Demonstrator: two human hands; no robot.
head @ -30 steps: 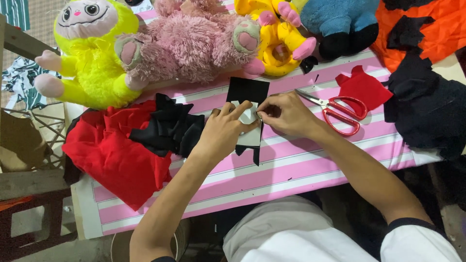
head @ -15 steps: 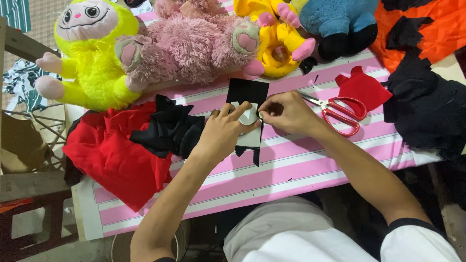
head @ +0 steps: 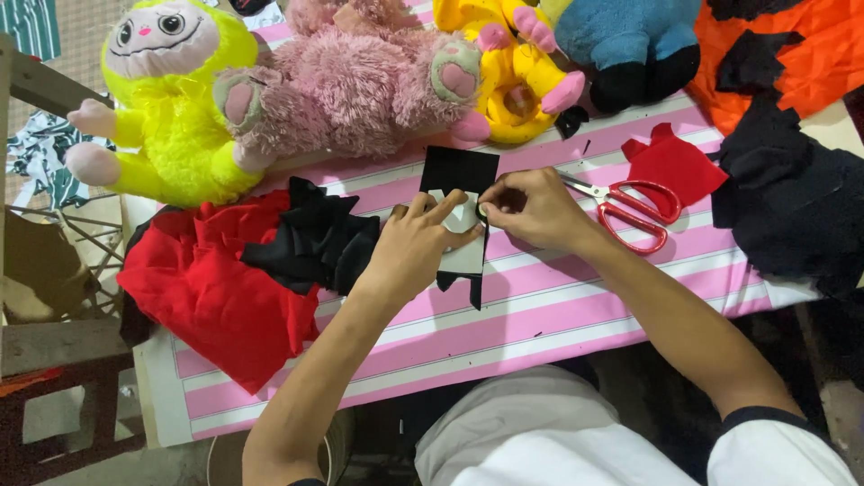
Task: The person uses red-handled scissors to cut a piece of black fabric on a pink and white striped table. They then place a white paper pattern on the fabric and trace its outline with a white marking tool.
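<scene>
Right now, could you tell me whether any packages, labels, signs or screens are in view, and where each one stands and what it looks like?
None: no package, sign or screen shows.
Nearest to a label: a small white piece, flat and roughly rectangular, lying on a black fabric strip at the middle of the pink-striped table, pinched between the left hand and right hand; whether anything is printed on it cannot be told.

No pkgs, labels, signs or screens in view.
</scene>
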